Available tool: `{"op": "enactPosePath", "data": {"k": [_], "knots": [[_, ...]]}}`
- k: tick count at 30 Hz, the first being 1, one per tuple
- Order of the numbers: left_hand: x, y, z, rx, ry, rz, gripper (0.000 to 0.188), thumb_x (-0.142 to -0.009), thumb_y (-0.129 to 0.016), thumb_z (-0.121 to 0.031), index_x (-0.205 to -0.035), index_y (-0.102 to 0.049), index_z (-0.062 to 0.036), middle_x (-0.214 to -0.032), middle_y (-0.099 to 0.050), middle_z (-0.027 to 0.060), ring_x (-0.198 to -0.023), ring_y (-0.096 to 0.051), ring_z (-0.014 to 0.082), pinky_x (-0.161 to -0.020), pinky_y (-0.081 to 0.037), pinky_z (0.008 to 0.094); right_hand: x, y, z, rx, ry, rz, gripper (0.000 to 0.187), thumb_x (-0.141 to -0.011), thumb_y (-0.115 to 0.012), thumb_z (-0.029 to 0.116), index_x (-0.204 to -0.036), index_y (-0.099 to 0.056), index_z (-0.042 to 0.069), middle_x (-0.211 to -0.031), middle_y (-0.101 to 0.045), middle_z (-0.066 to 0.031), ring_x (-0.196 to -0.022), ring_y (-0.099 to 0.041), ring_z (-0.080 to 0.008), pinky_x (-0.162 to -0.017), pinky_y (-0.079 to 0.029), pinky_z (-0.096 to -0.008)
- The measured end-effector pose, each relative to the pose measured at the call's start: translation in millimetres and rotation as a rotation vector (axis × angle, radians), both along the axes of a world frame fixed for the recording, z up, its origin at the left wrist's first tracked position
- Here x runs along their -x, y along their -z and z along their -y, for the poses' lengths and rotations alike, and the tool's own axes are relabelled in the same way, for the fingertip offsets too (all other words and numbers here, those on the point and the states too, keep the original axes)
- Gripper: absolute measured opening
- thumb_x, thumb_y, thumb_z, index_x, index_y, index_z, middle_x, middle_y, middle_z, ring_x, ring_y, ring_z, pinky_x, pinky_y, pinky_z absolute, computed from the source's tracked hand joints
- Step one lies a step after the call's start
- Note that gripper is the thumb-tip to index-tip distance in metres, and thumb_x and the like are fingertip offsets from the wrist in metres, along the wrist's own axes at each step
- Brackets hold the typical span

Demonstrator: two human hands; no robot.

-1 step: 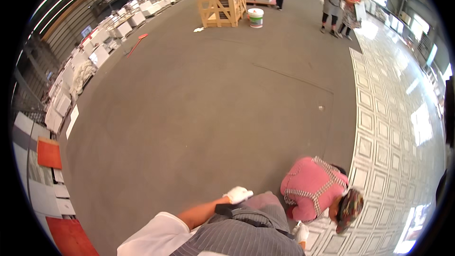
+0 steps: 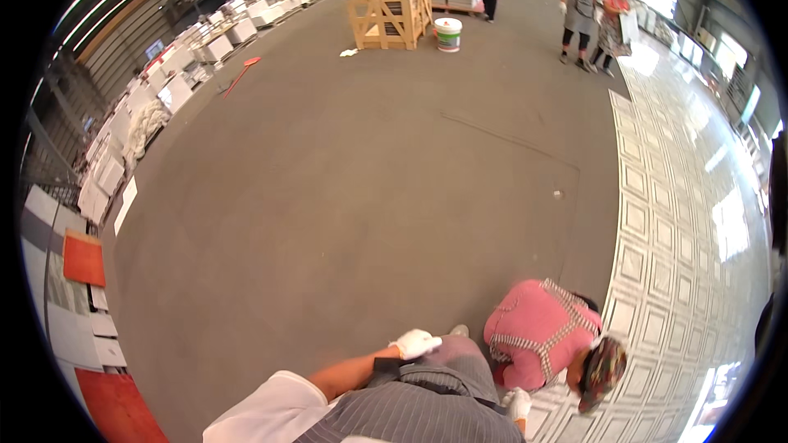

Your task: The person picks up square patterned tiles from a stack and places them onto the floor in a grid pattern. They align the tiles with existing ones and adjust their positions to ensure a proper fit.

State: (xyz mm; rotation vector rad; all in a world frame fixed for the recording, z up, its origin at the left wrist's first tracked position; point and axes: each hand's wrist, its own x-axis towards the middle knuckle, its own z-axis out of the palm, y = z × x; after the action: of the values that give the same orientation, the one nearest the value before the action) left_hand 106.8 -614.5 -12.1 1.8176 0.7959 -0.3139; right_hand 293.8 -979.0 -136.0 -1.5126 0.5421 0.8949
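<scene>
My left hand (image 2: 417,344), in a white glove, lies over my bent thigh beside the striped grey apron (image 2: 410,410). Its fingers stretch out to the right, and I see nothing in them. Low on the right is my right hand (image 2: 517,403), also white-gloved, close to the patterned tiles (image 2: 632,312) and a crouching co-worker (image 2: 542,328). My right fingers are too small and partly hidden to read. The co-worker wears a pink top, checked straps and a camouflage cap, bending over the tiled edge; their hands are hidden.
Grey floor (image 2: 328,197) stretches ahead. Farther off stand a wooden crate (image 2: 386,20), a white bucket (image 2: 447,35) and several people, two at the right (image 2: 580,12). Stone slabs (image 2: 217,47) line the left side, near a red long-handled tool (image 2: 242,76).
The view has shifted slightly, with the far crate and bucket a little lower and to the right. A shoe tip shows more clearly beyond my knee. Both hands stay in nearly the same place.
</scene>
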Motion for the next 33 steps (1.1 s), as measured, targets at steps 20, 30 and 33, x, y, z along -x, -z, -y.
{"op": "enactPosePath", "data": {"k": [20, 30, 33], "knots": [[72.0, 83.7, -182.3, -0.550, 0.191, -0.575, 0.019, -0.078, -0.056, -0.013, -0.088, -0.071, -0.0065, -0.094, -0.067, 0.0192, -0.094, -0.064, 0.0331, -0.080, -0.053, 0.0421, -263.1, -110.6, -435.3, -0.014, -0.655, 0.124, 0.023, -0.091, -0.051, 0.019, -0.106, -0.060, 0.003, -0.077, -0.062, -0.0043, -0.059, -0.056, -0.0104, -0.053, -0.046, -0.0246], [-14.2, 115.7, -445.1, -0.220, 0.352, -0.638, 0.027, -0.080, -0.055, -0.028, -0.092, -0.071, -0.0097, -0.098, -0.067, 0.0143, -0.094, -0.064, 0.0330, -0.083, -0.051, 0.0422, -305.2, -102.3, -627.1, 0.074, -0.606, 0.065, 0.025, -0.091, -0.053, 0.022, -0.106, -0.060, 0.002, -0.080, -0.064, -0.0061, -0.060, -0.059, -0.0132, -0.053, -0.049, -0.0279], [-116.7, 76.7, -578.0, -0.631, 0.248, -0.331, 0.020, -0.076, -0.052, -0.014, -0.080, -0.069, -0.0052, -0.088, -0.067, 0.0180, -0.084, -0.065, 0.0357, -0.072, -0.054, 0.0433, -317.9, -86.8, -633.4, 0.176, -0.549, 0.045, 0.023, -0.091, -0.052, 0.021, -0.100, -0.061, 0.002, -0.078, -0.064, -0.0069, -0.060, -0.059, -0.0141, -0.053, -0.049, -0.0292]]}}
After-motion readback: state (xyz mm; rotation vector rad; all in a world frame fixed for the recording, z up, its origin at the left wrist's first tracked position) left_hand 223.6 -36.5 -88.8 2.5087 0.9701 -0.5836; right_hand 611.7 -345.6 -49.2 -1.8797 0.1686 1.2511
